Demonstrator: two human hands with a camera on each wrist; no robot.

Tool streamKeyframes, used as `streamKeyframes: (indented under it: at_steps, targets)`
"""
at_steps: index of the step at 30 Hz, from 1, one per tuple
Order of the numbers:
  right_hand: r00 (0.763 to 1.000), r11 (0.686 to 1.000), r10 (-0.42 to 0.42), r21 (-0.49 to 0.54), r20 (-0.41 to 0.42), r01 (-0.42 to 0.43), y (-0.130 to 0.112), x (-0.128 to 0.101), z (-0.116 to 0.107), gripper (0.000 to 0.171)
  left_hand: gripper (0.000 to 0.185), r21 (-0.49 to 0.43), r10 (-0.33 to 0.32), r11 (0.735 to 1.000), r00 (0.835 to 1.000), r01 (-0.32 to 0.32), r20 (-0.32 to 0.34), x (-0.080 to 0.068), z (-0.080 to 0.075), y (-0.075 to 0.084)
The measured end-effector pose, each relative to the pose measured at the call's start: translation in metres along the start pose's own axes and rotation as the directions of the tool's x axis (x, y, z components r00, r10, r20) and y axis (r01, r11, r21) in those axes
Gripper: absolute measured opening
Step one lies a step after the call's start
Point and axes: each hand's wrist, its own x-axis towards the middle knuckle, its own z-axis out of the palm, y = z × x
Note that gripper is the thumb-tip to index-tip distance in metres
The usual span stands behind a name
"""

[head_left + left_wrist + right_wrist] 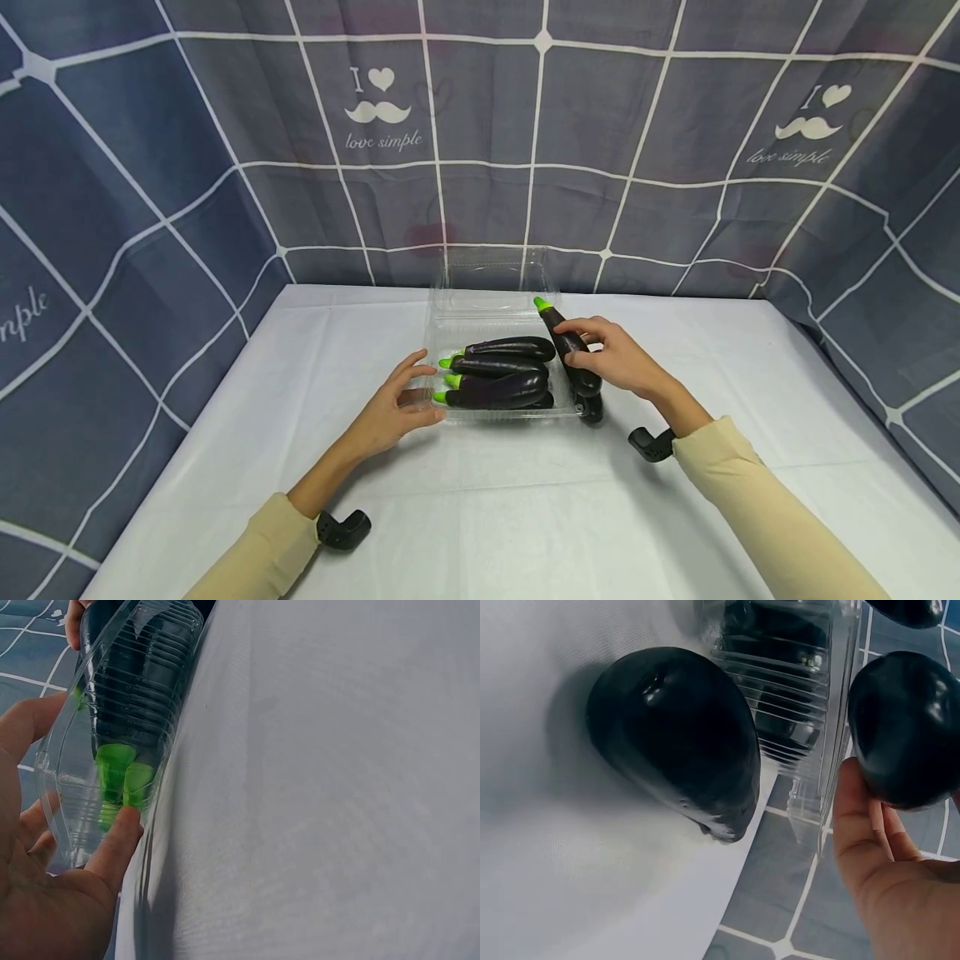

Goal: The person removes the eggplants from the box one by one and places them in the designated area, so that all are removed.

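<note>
Eggplant [573, 354] gripped by right hand [617, 360]; open left hand [390, 408] touches clear tray [450, 333]; curtain reads "love simple" [383, 140].

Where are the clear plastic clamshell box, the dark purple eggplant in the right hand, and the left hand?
clear plastic clamshell box [491, 275]: head view, open lid.
dark purple eggplant [558, 327]: head view, upper body.
left hand [392, 408]: head view, back of hand.

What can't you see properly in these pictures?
- Head view: how many eggplants lie in the clear box; they overlap.
- Head view: the eggplant on the table, mostly behind the right hand and the eggplant it holds.
- Left wrist view: the left hand, cut off by the edge.
</note>
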Motion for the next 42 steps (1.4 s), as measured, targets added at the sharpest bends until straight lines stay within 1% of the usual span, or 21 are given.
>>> streamKeyframes:
  at_steps: [7, 14, 21, 27, 42]
  targets:
    - [1.0, 0.999, 0.013, 0.047, -0.019, -0.012, 0.004, -0.005, -0.005, 0.042, 0.063, 0.003, -0.011, 1.0, 1.0, 0.011, 0.005, -0.001, -0.001, 0.001]
    - [0.999, 0.996, 0.043, 0.08, -0.02, -0.041, 0.009, -0.01, -0.008, 0.045, 0.063, 0.0, -0.007, 1.0, 1.0, 0.007, 0.008, 0.0, -0.002, 0.0]
    - [0.998, 0.996, 0.058, 0.071, -0.037, -0.055, 0.014, -0.015, -0.01, 0.046, 0.061, -0.009, 0.004, 1.0, 1.0, -0.004, 0.006, 0.0, -0.001, -0.002]
    - [0.996, 0.995, 0.078, 0.061, -0.051, -0.075, 0.018, -0.018, -0.013, 0.048, 0.062, -0.004, 0.0, 1.0, 1.0, 0.0, 0.008, 0.0, -0.002, -0.001]
    - [0.992, 0.993, 0.113, 0.033, -0.051, -0.112, 0.029, -0.028, -0.017, 0.049, 0.061, -0.001, -0.005, 1.0, 1.0, 0.005, 0.009, 0.0, -0.002, 0.0]
